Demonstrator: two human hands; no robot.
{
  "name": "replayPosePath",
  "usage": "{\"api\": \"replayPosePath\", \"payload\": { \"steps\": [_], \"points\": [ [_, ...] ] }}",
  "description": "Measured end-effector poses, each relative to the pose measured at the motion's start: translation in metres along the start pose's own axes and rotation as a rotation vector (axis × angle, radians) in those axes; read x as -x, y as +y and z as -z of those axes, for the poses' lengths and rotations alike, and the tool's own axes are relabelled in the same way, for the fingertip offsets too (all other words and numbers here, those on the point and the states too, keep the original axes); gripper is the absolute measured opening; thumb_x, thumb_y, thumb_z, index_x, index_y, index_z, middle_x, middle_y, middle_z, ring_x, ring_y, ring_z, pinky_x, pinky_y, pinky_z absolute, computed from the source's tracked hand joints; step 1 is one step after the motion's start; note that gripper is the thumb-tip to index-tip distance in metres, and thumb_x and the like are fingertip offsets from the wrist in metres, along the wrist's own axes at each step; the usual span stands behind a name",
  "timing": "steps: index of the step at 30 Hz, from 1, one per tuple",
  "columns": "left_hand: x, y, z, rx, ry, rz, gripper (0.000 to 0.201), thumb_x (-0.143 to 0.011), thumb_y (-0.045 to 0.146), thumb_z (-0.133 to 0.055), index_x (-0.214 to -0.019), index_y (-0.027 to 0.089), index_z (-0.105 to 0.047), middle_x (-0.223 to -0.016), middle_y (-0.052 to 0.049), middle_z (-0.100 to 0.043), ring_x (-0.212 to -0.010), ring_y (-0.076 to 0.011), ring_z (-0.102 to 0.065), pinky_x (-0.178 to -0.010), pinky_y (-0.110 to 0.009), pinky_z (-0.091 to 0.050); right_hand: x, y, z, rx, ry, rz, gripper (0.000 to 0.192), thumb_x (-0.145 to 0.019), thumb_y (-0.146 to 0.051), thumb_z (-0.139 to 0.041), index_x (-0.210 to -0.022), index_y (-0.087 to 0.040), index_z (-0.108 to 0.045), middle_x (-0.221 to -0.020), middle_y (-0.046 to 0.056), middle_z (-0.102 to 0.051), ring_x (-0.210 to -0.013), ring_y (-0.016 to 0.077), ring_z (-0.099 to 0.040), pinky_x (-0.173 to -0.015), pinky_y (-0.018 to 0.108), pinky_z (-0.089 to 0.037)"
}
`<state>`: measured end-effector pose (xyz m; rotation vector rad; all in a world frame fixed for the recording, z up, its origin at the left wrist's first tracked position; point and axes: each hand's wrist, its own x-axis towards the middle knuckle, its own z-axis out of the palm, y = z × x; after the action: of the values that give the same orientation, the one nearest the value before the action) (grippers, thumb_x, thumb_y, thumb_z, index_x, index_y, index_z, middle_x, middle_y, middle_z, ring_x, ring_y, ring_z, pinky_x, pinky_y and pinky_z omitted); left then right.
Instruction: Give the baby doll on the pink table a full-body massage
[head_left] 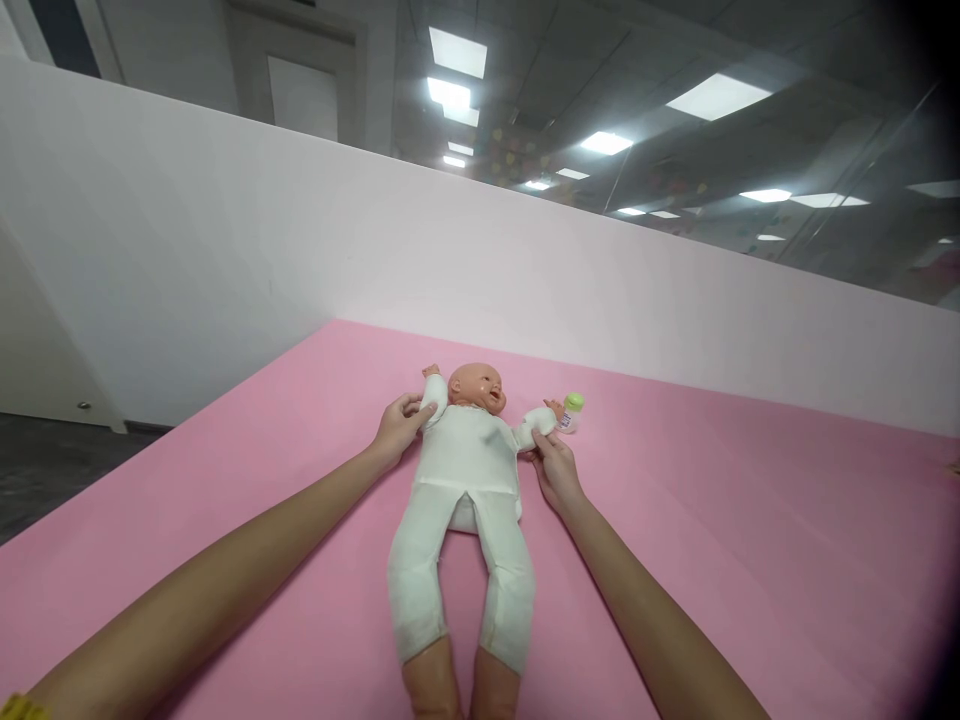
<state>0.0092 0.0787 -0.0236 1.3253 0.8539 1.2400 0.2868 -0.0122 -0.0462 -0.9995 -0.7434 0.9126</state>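
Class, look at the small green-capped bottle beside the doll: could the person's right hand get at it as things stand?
Probably yes. The right hand grips the doll's sleeve just short of the bottle, with only bare pink mat around it. It would first need to release the sleeve.

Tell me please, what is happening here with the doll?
A person leans over a baby doll that lies on its back on a pink mat. The left hand grips the doll's arm on one side, and the right hand holds the sleeve of the other arm. The doll wears a white suit. A small bottle with a green cap lies beside the doll's hand, near the right hand. A white wall stands behind the mat.
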Motion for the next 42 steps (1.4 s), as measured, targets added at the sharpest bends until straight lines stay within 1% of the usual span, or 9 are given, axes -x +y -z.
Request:
{"api": "replayPosePath", "payload": {
  "steps": [5,11,15,17,20,23,26,32,42],
  "points": [
    [-0.0007,-0.0006,0.0,0.002,-0.003,-0.002,0.06,-0.072,0.057,-0.085,-0.112,0.016,-0.067,-0.09,-0.007,-0.071,-0.074,-0.0184,-0.063,-0.062,-0.028,-0.045,0.0025,-0.0054,-0.0022,-0.056,0.002,-0.007,0.036,-0.062,-0.044,-0.093,-0.083,-0.021,-0.075,-0.078,0.001,-0.068,-0.068,0.0158,-0.056,-0.061,0.029,-0.047],
    [-0.0011,-0.0007,0.0004,0.0,-0.016,0.022,0.061,-0.073,0.058,-0.084,-0.114,0.016,-0.068,-0.095,-0.008,-0.072,-0.077,-0.0188,-0.064,-0.062,-0.027,-0.045,0.0036,-0.0072,-0.0038,-0.061,0.015,-0.04,0.037,-0.059,-0.043,-0.095,-0.078,-0.019,-0.075,-0.071,0.0,-0.065,-0.064,0.0137,-0.052,-0.059,0.027,-0.045],
    [0.0004,0.0026,0.0001,-0.012,-0.025,0.029,0.061,-0.074,0.055,-0.083,-0.119,0.016,-0.069,-0.103,-0.01,-0.073,-0.085,-0.0214,-0.065,-0.063,-0.027,-0.045,0.0043,-0.0057,-0.0036,-0.035,-0.027,-0.004,0.036,-0.064,-0.04,-0.092,-0.09,-0.019,-0.078,-0.08,0.0,-0.069,-0.066,0.0131,-0.052,-0.06,0.027,-0.045],
    [0.0012,0.0046,-0.0004,-0.019,-0.032,0.019,0.06,-0.073,0.05,-0.084,-0.122,0.018,-0.068,-0.104,-0.009,-0.073,-0.088,-0.0221,-0.065,-0.063,-0.027,-0.046,0.0049,-0.0047,-0.0032,-0.009,-0.043,0.016,0.031,-0.066,-0.036,-0.09,-0.089,-0.02,-0.078,-0.079,0.0,-0.069,-0.065,0.0129,-0.052,-0.062,0.027,-0.045],
    [0.0019,0.0062,-0.0013,0.009,-0.077,-0.036,0.045,-0.074,0.038,-0.081,-0.113,0.019,-0.071,-0.105,-0.008,-0.072,-0.092,-0.0216,-0.064,-0.066,-0.026,-0.046,0.0054,-0.0031,-0.0022,0.02,-0.07,0.04,0.025,-0.066,-0.028,-0.085,-0.089,-0.021,-0.078,-0.081,0.0,-0.071,-0.069,0.0145,-0.055,-0.066,0.029,-0.046],
    [0.0017,0.0054,-0.0019,0.039,-0.096,-0.055,0.029,-0.072,0.032,-0.079,-0.096,0.017,-0.074,-0.102,-0.006,-0.072,-0.091,-0.0203,-0.064,-0.069,-0.026,-0.045,0.006,-0.0021,-0.0017,0.058,-0.092,0.064,0.034,-0.064,-0.025,-0.081,-0.098,-0.022,-0.08,-0.097,0.003,-0.075,-0.084,0.0187,-0.062,-0.075,0.031,-0.048],
    [0.0015,0.0043,-0.0018,0.053,-0.078,-0.037,0.031,-0.07,0.032,-0.081,-0.097,0.017,-0.076,-0.103,-0.008,-0.074,-0.093,-0.0223,-0.065,-0.072,-0.028,-0.047,0.0068,-0.0019,-0.002,0.106,-0.101,0.078,0.036,-0.068,-0.028,-0.079,-0.103,-0.022,-0.08,-0.104,0.004,-0.076,-0.085,0.0183,-0.061,-0.075,0.03,-0.047],
    [0.0036,0.0066,-0.0018,0.09,-0.119,-0.013,0.051,-0.073,0.04,-0.085,-0.119,0.018,-0.078,-0.122,-0.013,-0.074,-0.107,-0.029,-0.066,-0.082,-0.035,-0.05,0.0069,-0.0025,-0.0038,0.059,-0.036,0.11,0.033,-0.072,-0.036,-0.084,-0.101,-0.023,-0.075,-0.091,0.0,-0.073,-0.073,0.0147,-0.057,-0.064,0.027,-0.044],
    [0.0026,0.0046,-0.0007,0.053,-0.114,0.008,0.053,-0.075,0.054,-0.084,-0.111,0.016,-0.08,-0.115,-0.014,-0.075,-0.093,-0.0259,-0.066,-0.076,-0.034,-0.048,0.0072,-0.0045,-0.0013,0.104,0.027,0.108,0.033,-0.073,-0.045,-0.087,-0.079,-0.019,-0.067,-0.064,-0.004,-0.055,-0.059,0.0116,-0.046,-0.056,0.025,-0.039]
  ]
}}
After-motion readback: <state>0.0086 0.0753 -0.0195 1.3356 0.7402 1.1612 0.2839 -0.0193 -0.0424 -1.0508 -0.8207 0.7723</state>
